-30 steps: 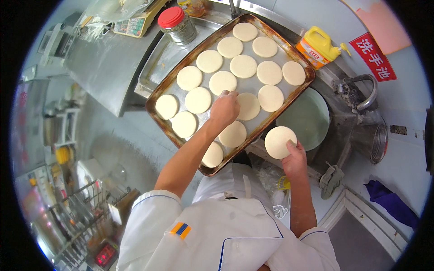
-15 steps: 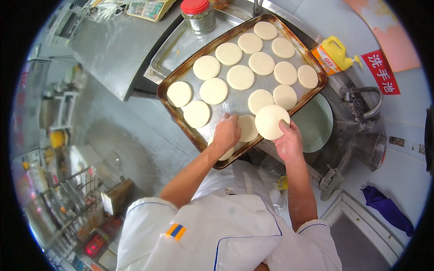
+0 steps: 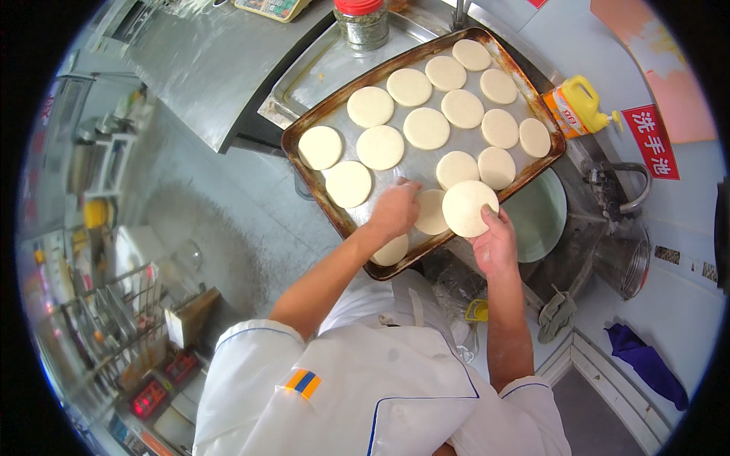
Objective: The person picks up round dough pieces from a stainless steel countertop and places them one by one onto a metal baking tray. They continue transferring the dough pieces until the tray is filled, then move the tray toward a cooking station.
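Observation:
A pale, flat, round dough disc is held by its right edge in my right hand, thumb on top, above the near right rim of the baking tray. My left hand reaches over the tray's near part with its fingers curled down; whatever they grip is hidden. Right beside it lies another dough disc, and one more sits partly under my left wrist. The dark-rimmed metal baking tray carries several similar discs, spread in loose rows. Some of them overlap or nearly touch.
Beyond the tray stand a red-lidded jar and a steel counter. A yellow-and-orange jug, a tap and a round basin of liquid are at the right. A rack stands lower left.
The whole scene has shifted slightly right in the picture as my head moved. My right hand still holds the dough disc; my left hand stays over the tray's near part.

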Action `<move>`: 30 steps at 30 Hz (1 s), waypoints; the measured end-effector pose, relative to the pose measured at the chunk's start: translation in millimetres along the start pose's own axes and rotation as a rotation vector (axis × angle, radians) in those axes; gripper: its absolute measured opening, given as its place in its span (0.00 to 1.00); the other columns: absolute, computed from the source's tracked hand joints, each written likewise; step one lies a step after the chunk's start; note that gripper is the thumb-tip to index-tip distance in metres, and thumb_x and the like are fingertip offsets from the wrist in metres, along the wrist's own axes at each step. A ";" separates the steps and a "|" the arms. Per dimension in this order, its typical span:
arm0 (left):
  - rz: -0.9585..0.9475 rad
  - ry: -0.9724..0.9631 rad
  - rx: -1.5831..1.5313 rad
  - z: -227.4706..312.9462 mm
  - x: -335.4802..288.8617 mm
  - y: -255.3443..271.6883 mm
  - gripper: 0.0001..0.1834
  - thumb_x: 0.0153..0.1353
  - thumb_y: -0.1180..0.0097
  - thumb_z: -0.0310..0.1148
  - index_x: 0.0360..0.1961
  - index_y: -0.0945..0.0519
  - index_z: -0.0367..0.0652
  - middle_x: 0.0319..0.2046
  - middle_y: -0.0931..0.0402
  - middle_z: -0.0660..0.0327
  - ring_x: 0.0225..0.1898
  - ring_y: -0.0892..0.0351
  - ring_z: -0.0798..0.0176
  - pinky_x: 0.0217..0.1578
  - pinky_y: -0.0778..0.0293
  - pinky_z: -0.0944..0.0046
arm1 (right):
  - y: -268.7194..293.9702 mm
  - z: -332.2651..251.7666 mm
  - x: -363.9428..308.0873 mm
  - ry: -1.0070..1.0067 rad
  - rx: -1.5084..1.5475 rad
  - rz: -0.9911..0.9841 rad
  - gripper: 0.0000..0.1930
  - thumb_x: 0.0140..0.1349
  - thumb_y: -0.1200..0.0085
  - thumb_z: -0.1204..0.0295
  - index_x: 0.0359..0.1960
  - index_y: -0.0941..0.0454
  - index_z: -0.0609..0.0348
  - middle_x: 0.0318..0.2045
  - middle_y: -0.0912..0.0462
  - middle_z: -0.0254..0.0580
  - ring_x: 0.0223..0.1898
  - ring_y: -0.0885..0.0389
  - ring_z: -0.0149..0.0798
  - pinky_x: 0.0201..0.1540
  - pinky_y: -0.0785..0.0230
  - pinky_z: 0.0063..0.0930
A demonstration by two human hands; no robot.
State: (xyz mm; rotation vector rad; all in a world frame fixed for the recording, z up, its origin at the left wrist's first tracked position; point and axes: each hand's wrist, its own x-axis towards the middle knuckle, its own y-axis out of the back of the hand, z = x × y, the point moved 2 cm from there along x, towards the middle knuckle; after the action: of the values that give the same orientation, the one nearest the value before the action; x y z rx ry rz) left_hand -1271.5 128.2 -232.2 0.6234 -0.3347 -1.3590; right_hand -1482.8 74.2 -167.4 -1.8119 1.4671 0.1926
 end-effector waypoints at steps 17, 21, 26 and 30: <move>0.110 -0.113 0.407 -36.4 -74.8 104.7 0.16 0.59 0.39 0.28 0.48 0.20 0.38 0.52 0.21 0.52 0.54 0.23 0.45 0.54 0.25 0.52 | -70.1 80.5 49.9 -0.223 -0.328 -0.068 0.17 0.67 0.44 0.74 0.56 0.26 0.68 0.49 0.18 0.49 0.48 0.15 0.44 0.51 0.18 0.42; 0.072 -0.242 0.552 -53.0 -56.4 101.3 0.22 0.54 0.36 0.30 0.52 0.20 0.39 0.57 0.24 0.50 0.60 0.26 0.45 0.59 0.28 0.51 | -70.4 86.3 51.9 -0.263 -0.336 -0.063 0.17 0.68 0.45 0.74 0.56 0.26 0.67 0.50 0.18 0.48 0.48 0.15 0.45 0.50 0.18 0.42; 0.039 -0.333 0.590 -62.3 -45.4 89.9 0.28 0.52 0.33 0.30 0.56 0.22 0.41 0.65 0.31 0.50 0.67 0.32 0.46 0.64 0.30 0.50 | -74.6 99.7 58.3 -0.288 -0.330 -0.075 0.18 0.68 0.45 0.74 0.58 0.26 0.67 0.51 0.19 0.47 0.50 0.16 0.43 0.51 0.18 0.42; 0.028 -0.353 0.600 -67.7 -39.3 89.4 0.28 0.52 0.33 0.31 0.57 0.22 0.43 0.65 0.31 0.51 0.67 0.32 0.46 0.64 0.30 0.50 | -72.9 96.8 60.3 -0.151 -0.558 -0.089 0.20 0.68 0.46 0.75 0.61 0.27 0.66 0.50 0.18 0.45 0.49 0.17 0.38 0.48 0.18 0.36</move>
State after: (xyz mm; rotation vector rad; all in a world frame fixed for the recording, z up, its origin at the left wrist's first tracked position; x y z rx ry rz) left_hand -1169.4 188.9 -227.9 0.8623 -1.0574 -1.3396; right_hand -1365.8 92.5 -233.1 -2.2347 1.3019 0.7377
